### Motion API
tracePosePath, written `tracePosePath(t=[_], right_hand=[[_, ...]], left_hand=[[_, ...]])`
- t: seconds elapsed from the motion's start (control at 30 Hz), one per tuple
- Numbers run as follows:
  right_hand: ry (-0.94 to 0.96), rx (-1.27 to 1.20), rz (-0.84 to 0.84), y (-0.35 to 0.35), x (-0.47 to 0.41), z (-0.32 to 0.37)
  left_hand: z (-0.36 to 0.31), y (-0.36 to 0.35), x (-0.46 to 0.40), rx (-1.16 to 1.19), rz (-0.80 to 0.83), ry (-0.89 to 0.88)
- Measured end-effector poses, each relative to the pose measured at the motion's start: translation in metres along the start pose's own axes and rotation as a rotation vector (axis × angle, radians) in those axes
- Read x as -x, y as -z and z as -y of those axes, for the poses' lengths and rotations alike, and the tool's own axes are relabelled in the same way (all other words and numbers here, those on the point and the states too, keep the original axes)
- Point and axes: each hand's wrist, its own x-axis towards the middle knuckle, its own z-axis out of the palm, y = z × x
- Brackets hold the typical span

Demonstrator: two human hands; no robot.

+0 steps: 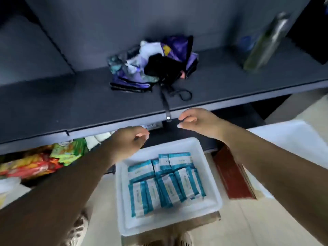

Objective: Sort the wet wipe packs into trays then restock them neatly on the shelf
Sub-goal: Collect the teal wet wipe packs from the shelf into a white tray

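Note:
A white tray [209, 185] lies low in the middle of the head view, holding several teal-and-white wet wipe packs [165, 183] in rough rows. Both my arms reach forward above it. My left hand [127, 142] hovers over the tray's far left corner with loosely curled fingers and holds nothing. My right hand [197, 124] is just below the front edge of the dark shelf [71, 107], fingers relaxed and empty, beside a hanging black strap.
A purple and black bag [154, 64] with a dangling strap [167, 110] lies on the shelf. A clear bottle [266, 41] stands at the right. Colourful snack packs [44, 162] fill the lower shelf at left. A red-brown box [232, 176] sits right of the tray.

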Motion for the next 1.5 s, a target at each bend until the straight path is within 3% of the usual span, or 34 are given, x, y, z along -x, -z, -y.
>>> tracePosePath(t=[0.23, 0.37, 0.57, 0.77, 0.97, 1.2, 1.37, 1.43, 1.5], right_hand=[[0.424, 0.297, 0.013, 0.096, 0.062, 0.184], [0.611, 0.35, -0.075, 0.13, 0.096, 0.274], [0.736, 0.408, -0.163, 0.144, 0.108, 0.346], [0.724, 0.376, -0.224, 0.132, 0.065, 0.384], [0.599, 0.343, -0.262, 0.11, -0.01, 0.415], [0.532, 0.308, -0.394, 0.103, -0.084, 0.445], [0.558, 0.027, -0.494, 0.117, -0.126, 0.495], [0.487, 0.138, -0.439, 0.119, -0.145, 0.505], [0.327, 0.435, -0.359, 0.117, -0.164, 0.505]], left_hand=[[-0.086, 0.175, 0.064, -0.296, -0.28, -0.168], [-0.119, 0.255, 0.104, -0.197, -0.505, -0.17], [-0.12, 0.323, 0.131, -0.197, -0.711, -0.136], [-0.078, 0.363, 0.116, -0.245, -0.67, -0.102], [-0.027, 0.422, 0.08, -0.019, -0.733, -0.156], [0.021, 0.478, 0.018, 0.023, -0.673, -0.224], [0.046, 0.506, -0.038, 0.022, -0.584, -0.248], [0.05, 0.512, -0.053, 0.027, -0.562, -0.25], [0.051, 0.518, -0.066, 0.038, -0.557, -0.255]])
